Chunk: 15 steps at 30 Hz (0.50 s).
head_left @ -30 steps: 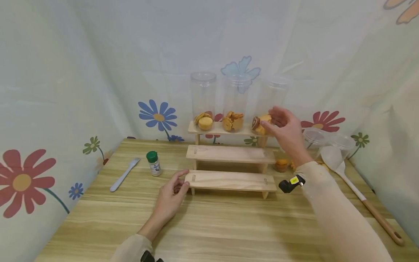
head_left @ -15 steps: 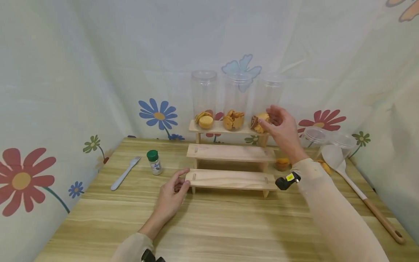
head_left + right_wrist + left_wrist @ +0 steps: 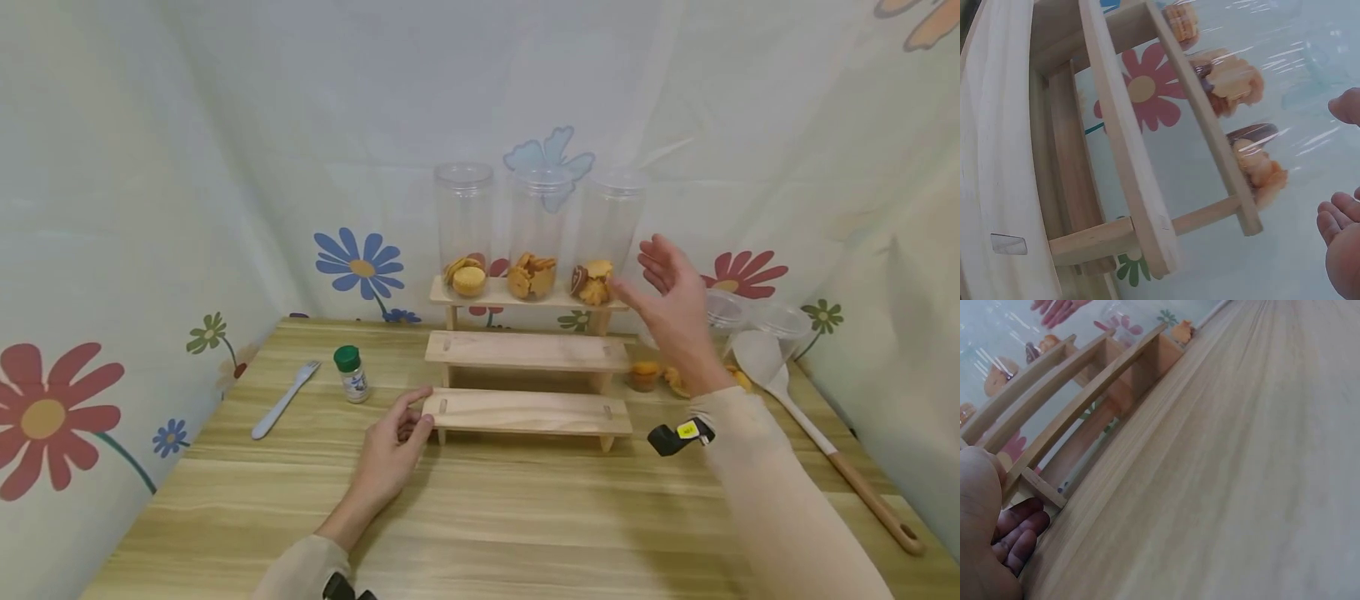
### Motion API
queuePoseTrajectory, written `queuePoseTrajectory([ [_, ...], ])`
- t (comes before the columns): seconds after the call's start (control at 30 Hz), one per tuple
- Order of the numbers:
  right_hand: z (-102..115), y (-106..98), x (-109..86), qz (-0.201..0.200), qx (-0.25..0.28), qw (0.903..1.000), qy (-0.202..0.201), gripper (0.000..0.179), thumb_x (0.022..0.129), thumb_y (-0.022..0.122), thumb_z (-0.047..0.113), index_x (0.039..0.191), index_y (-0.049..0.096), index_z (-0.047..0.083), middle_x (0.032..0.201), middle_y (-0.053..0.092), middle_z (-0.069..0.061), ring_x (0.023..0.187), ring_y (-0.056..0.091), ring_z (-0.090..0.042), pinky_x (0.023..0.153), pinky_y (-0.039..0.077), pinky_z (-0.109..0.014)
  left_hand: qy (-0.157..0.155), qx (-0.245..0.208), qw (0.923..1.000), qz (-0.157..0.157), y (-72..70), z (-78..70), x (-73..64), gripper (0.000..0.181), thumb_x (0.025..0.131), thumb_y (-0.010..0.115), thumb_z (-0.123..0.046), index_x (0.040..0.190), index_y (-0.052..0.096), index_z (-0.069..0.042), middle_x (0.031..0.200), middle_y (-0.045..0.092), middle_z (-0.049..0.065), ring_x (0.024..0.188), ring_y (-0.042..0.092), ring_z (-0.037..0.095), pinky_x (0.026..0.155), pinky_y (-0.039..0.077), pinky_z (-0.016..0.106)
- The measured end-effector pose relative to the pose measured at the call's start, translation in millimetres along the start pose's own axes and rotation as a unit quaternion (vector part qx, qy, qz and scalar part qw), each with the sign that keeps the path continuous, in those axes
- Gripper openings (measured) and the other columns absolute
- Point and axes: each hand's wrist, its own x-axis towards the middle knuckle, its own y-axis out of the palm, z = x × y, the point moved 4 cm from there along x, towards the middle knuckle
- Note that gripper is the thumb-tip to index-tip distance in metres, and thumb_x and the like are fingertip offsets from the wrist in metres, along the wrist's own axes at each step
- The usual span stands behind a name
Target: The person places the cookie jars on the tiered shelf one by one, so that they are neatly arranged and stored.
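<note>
A three-tier wooden display stand (image 3: 527, 352) stands on the table, with three tall clear lidded jars of cookies in a row on its top tier. The left jar (image 3: 463, 225), the middle jar (image 3: 536, 229) and the right jar (image 3: 611, 225) are upright. My left hand (image 3: 392, 450) holds the left end of the lowest tier, thumb in front and index finger at the corner. In the left wrist view its other fingers (image 3: 1022, 531) curl under that end. My right hand (image 3: 675, 308) is just right of the right jar, fingers spread and nothing in them.
A green-capped shaker (image 3: 351, 373) and a pale fork (image 3: 287, 400) lie left of the stand, the shaker upright. On the right are more clear jars (image 3: 776, 329) with cookies, partly behind my right arm, and a white spatula with a wooden handle (image 3: 862, 487).
My right hand has come off the right jar and moved to the right, its fingers opening. The right jar stands straighter on the top tier. The left hand has stayed in place.
</note>
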Motion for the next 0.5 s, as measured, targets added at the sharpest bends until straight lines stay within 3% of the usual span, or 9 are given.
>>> queuePoseTrajectory([
  [0.2,12.0,-24.2,-18.0,-0.032,-0.007,0.9994,-0.008,0.088,0.099,0.086,0.017,0.173,0.039,0.012,0.167,0.052,-0.012,0.152,0.053,-0.027,0.128,0.040,-0.036,-0.001,0.003,1.0000,-0.002,-0.9,0.5,-0.5,0.042,0.114,0.066,-0.018,0.155,0.063,-0.025,0.102,0.079,0.003,0.088,0.072,0.020,0.079,0.056,0.026],
  [0.37,15.8,-47.8,-34.1,-0.072,-0.011,0.9971,-0.022,0.081,0.098,0.086,0.011,0.169,0.047,0.017,0.159,0.059,-0.003,0.140,0.059,-0.015,0.118,0.045,-0.019,-0.006,0.004,1.0000,0.001,-0.4,0.2,-1.1,0.042,0.114,0.066,-0.019,0.155,0.063,-0.025,0.102,0.078,0.003,0.087,0.071,0.019,0.078,0.056,0.026],
  [0.5,15.3,-64.8,-45.9,-0.087,0.004,0.9959,-0.028,0.079,0.097,0.085,0.003,0.166,0.049,0.017,0.155,0.061,-0.001,0.139,0.059,-0.016,0.115,0.046,-0.016,-0.009,0.003,1.0000,0.000,-0.8,-1.0,-1.4,0.041,0.114,0.066,-0.019,0.154,0.064,-0.026,0.102,0.078,0.004,0.087,0.070,0.019,0.077,0.055,0.026],
])
